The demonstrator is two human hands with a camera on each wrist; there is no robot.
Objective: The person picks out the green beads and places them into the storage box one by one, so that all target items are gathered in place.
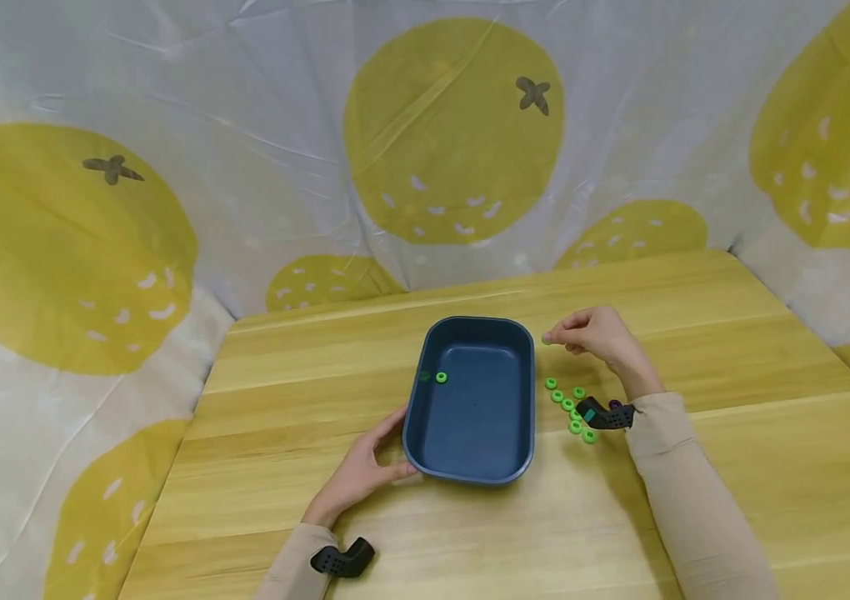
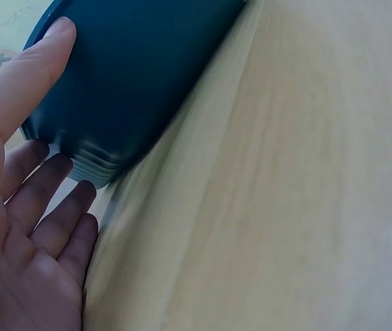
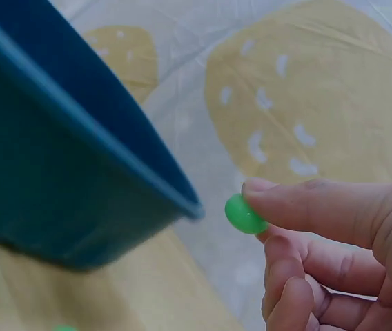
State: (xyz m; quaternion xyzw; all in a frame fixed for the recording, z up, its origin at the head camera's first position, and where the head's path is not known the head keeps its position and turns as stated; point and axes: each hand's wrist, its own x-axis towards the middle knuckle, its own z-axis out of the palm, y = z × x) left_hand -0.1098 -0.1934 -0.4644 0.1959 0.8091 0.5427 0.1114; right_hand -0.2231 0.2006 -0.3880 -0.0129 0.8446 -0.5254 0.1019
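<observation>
A dark blue rectangular tub [image 1: 470,479] sits on the table with one small green ring [image 1: 442,377] inside, near its left wall. My left hand [image 1: 361,471] holds the tub's near left corner, the thumb on the end wall and fingertips at the side. My right hand [image 1: 593,333] is just right of the tub's far right side. Between thumb and forefinger it pinches another green ring [image 3: 245,214], seen beside the tub's rim in the right wrist view. Several loose green rings [image 1: 568,405] lie on the table below this hand.
A dark purple ring [image 1: 615,405] lies partly hidden behind the black wrist camera [image 1: 605,414]. The wooden table [image 1: 282,375] backs onto a hanging cloth [image 1: 267,167] printed with yellow fruit. Another black wrist camera [image 1: 342,558] sits on the left sleeve.
</observation>
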